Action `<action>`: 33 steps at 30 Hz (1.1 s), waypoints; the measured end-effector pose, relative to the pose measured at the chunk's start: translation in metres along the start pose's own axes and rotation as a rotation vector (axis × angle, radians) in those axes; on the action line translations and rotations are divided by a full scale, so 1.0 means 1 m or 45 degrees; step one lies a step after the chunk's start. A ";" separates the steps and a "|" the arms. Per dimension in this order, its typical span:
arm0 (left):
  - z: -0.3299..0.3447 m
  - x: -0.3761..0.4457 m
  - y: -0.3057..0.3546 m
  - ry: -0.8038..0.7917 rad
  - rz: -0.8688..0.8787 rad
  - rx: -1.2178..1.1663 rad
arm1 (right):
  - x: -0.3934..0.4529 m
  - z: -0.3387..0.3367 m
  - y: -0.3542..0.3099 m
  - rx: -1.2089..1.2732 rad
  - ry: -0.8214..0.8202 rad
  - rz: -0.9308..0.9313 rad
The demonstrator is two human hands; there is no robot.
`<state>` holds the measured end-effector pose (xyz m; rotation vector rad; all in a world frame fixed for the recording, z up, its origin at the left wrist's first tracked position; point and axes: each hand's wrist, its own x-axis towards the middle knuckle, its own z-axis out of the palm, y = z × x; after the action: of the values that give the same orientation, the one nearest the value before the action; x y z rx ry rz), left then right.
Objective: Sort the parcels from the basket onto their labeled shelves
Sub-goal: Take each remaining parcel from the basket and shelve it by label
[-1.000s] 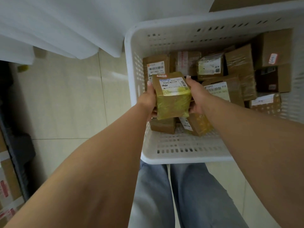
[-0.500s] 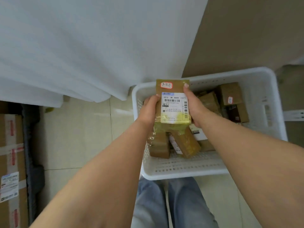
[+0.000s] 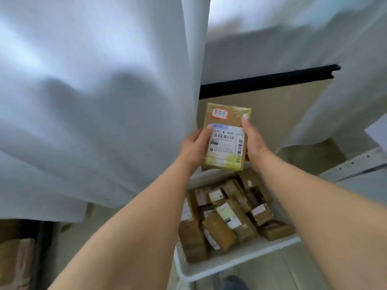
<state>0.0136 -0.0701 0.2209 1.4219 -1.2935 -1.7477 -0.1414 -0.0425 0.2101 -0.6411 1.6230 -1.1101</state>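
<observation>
I hold a small brown parcel (image 3: 227,137) upright in front of me, above the basket. It is wrapped in yellowish tape and carries a white shipping label and a small red-edged sticker with handwriting near its top. My left hand (image 3: 194,146) grips its left edge and my right hand (image 3: 254,143) grips its right edge. Below it, the white plastic basket (image 3: 236,261) holds several more brown parcels (image 3: 228,216) with white labels, lying in a jumble.
White curtain fabric (image 3: 94,101) hangs at the left and top. A black bar (image 3: 268,80) over a tan panel stands behind the parcel. A light metal rail (image 3: 356,164) runs at the right. Taped cartons (image 3: 16,262) sit low at the far left.
Both hands have lifted the parcel up out of the basket and raised it further. The view has tilted upward, so the basket now sits lower and looks smaller.
</observation>
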 end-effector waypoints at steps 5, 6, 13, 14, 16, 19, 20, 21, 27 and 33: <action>0.007 -0.043 0.090 -0.190 0.248 0.217 | -0.069 -0.037 -0.092 0.101 0.123 -0.185; 0.007 -0.053 0.109 -0.217 0.310 0.272 | -0.082 -0.045 -0.108 0.089 0.158 -0.206; -0.003 -0.120 0.221 -0.518 0.586 0.798 | -0.177 -0.088 -0.186 0.002 0.344 -0.305; -0.002 -0.130 0.235 -0.573 0.603 0.891 | -0.192 -0.092 -0.194 -0.038 0.332 -0.320; 0.003 -0.150 0.262 -0.651 0.639 1.061 | -0.219 -0.099 -0.207 -0.153 0.274 -0.345; 0.024 -0.175 0.294 -0.763 0.729 1.364 | -0.259 -0.110 -0.219 -0.346 0.170 -0.371; 0.033 -0.183 0.303 -0.793 0.776 1.486 | -0.271 -0.115 -0.222 -0.399 0.139 -0.361; 0.043 -0.191 0.311 -0.807 0.826 1.601 | -0.283 -0.121 -0.224 -0.452 0.115 -0.348; 0.105 -0.254 0.347 -0.900 1.054 2.074 | -0.346 -0.166 -0.236 -0.683 0.049 -0.223; 0.172 -0.317 0.366 -0.970 1.307 2.333 | -0.393 -0.199 -0.245 -0.735 0.029 -0.161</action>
<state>-0.1109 0.1139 0.6845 0.1129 -3.4405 0.0652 -0.2237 0.2478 0.6141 -1.1182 1.9571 -0.7272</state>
